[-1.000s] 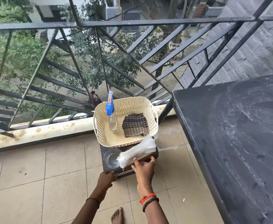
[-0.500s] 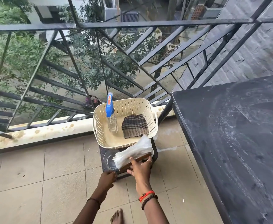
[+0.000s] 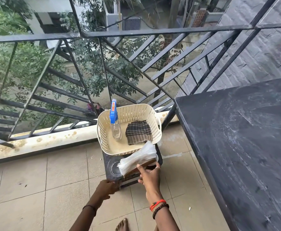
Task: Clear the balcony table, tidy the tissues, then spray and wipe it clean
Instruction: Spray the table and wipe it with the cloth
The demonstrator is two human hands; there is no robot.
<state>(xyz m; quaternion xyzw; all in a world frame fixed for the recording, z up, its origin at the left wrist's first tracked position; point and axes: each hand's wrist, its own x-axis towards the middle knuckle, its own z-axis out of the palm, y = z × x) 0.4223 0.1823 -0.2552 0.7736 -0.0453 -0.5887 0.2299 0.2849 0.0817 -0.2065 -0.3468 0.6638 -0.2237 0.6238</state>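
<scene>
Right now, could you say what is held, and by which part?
Right hand grips the tissue holder at its near end; left hand touches the black stand.

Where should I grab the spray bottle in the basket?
Probably grip the bottle at its neck, just under the blue head, from above: it stands upright and the basket walls would hinder a sideways reach.

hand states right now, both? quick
Left hand: on the box's front edge; grip cannot be told.
Right hand: closed, holding the tissue holder.
</scene>
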